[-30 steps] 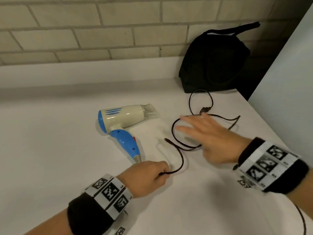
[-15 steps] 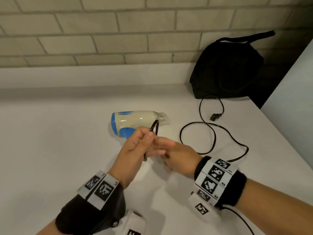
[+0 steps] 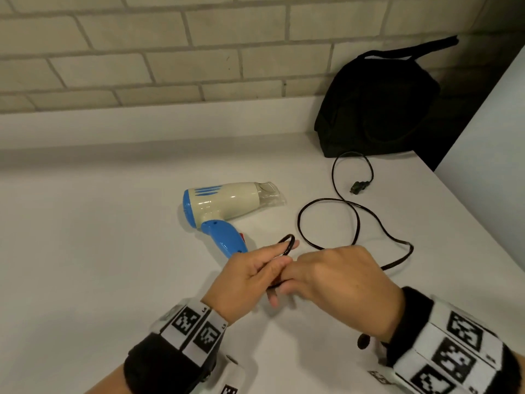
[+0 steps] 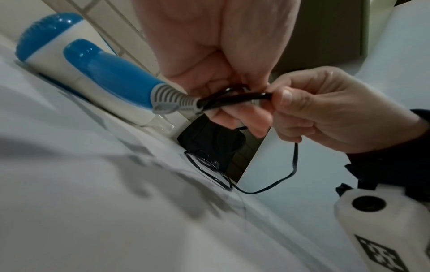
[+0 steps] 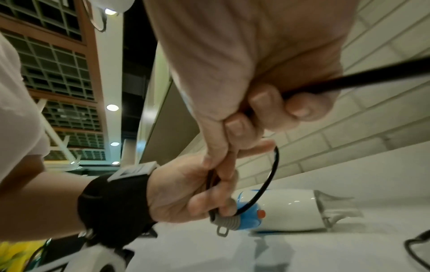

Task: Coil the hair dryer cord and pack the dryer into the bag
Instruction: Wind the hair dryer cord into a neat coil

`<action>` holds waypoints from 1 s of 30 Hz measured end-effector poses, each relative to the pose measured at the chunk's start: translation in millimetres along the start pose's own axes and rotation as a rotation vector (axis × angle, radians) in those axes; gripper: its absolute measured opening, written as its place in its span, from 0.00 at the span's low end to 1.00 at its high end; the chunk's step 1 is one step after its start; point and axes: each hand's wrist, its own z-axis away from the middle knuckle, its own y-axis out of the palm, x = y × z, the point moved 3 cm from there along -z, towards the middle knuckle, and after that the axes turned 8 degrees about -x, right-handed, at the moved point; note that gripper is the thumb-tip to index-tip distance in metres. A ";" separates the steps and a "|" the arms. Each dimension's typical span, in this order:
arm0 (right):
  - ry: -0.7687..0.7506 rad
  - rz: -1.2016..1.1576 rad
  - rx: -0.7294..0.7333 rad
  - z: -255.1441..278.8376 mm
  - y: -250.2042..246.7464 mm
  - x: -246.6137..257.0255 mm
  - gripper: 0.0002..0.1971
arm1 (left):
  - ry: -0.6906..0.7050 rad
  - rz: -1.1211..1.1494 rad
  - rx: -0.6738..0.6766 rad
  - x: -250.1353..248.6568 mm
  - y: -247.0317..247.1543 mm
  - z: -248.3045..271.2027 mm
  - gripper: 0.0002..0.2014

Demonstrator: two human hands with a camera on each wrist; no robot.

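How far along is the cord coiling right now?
Just begun. The left hand holds one small loop of cord near the dryer handle, and the right hand grips the next stretch. Most cord and the plug lie loose on the counter. Nothing is packed in the bag.

Blue/cream dryer (image 3: 227,206) on its side, black cord (image 3: 355,220) partly looped, black bag (image 3: 377,103) at back by wall.

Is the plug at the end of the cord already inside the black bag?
No. The plug lies on the white counter in front of the bag, still outside it.
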 end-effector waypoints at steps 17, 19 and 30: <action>-0.194 -0.139 -0.162 -8.5 1.1 -24.0 0.08 | -0.114 0.048 0.102 -1.2 -3.3 5.2 0.15; -0.200 -0.215 -0.173 -12.0 6.6 -26.7 0.10 | -0.154 0.075 0.109 0.3 -2.6 5.5 0.16; 0.032 -0.854 -0.227 -25.5 15.1 -48.6 0.15 | -0.242 0.288 0.017 -16.8 14.8 -11.3 0.17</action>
